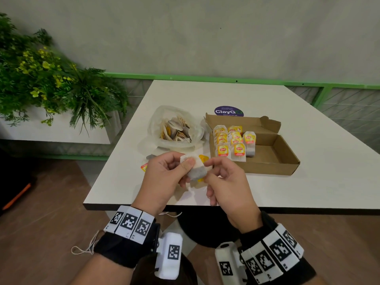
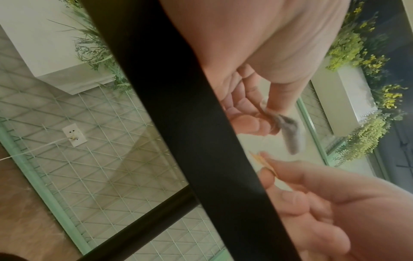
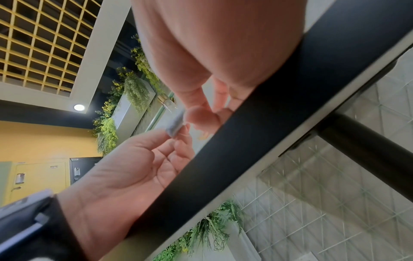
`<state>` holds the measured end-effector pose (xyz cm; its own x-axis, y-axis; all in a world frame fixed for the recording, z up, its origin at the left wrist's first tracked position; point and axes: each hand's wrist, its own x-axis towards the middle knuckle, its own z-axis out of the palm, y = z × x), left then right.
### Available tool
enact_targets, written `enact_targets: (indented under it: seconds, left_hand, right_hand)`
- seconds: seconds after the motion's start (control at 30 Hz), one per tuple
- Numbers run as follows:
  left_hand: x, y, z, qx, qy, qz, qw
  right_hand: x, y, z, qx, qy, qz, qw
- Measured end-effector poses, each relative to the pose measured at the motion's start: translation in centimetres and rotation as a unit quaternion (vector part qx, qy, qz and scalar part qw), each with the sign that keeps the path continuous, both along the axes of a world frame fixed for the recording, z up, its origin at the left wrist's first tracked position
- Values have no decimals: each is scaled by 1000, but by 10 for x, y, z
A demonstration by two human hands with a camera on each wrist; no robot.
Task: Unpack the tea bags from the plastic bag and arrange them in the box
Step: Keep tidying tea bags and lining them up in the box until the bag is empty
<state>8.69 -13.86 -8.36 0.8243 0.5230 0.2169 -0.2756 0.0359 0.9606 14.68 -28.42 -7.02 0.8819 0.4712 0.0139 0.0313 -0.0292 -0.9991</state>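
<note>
Over the table's near edge my left hand (image 1: 185, 167) pinches a white tea bag (image 1: 195, 169) between thumb and fingers. Beside it my right hand (image 1: 211, 164) pinches that bag's yellow paper tag (image 1: 203, 158). The left wrist view shows the tea bag (image 2: 290, 134) hanging from my left hand (image 2: 263, 113) and the tag (image 2: 266, 164) between the right thumb and forefinger. A clear plastic bag (image 1: 174, 128) with several loose tea bags lies behind my hands. To its right is an open cardboard box (image 1: 267, 157) with rows of tea bags (image 1: 232, 142) standing in its left half.
The white table (image 1: 287, 192) carries a purple round sticker (image 1: 228, 111) behind the box. A stray tea bag with its tag (image 1: 145, 166) lies by the table's left edge. A planter with green and yellow plants (image 1: 51, 79) stands to the left. The box's right half is bare.
</note>
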Motion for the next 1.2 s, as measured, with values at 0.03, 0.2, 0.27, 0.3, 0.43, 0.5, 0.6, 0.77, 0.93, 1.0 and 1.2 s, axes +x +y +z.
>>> enact_targets:
  seconds: [0.03, 0.2, 0.27, 0.3, 0.43, 0.5, 0.6, 0.77, 0.93, 1.0, 1.2]
  left_hand:
    - [1, 0, -1, 4, 1, 12, 1000]
    - [4, 4, -3, 11, 7, 59, 998]
    - [5, 4, -4, 24, 6, 66, 997]
    - [4, 4, -4, 30, 4, 68, 997]
    - [4, 5, -4, 5, -9, 77, 997]
    - [4, 5, -4, -13, -15, 87, 996]
    - [5, 5, -4, -12, -24, 96, 995]
    - [6, 6, -5, 4, -13, 112, 994]
    - [6, 3, -6, 84, 9, 106, 991]
    - [6, 3, -6, 88, 11, 108, 990]
    - [5, 3, -5, 88, 4, 125, 988]
  right_hand:
    - [-2, -3, -1, 6, -9, 9, 1000]
    - [-14, -19, 1, -23, -16, 120, 992]
    - [-16, -23, 2, -25, -26, 128, 991]
    - [-16, -24, 1, -35, -45, 108, 993]
    - [-11, -30, 1, -105, -163, -7, 981]
    - [-9, -34, 4, -130, -180, -34, 974]
    - [-9, -36, 7, -143, -140, -23, 979]
    - [-16, -36, 13, -43, -49, 67, 996]
    - [-16, -42, 30, 35, -3, 150, 988]
    - [-15, -45, 34, 43, 2, 169, 985]
    - [-6, -47, 29, -58, -143, 14, 988]
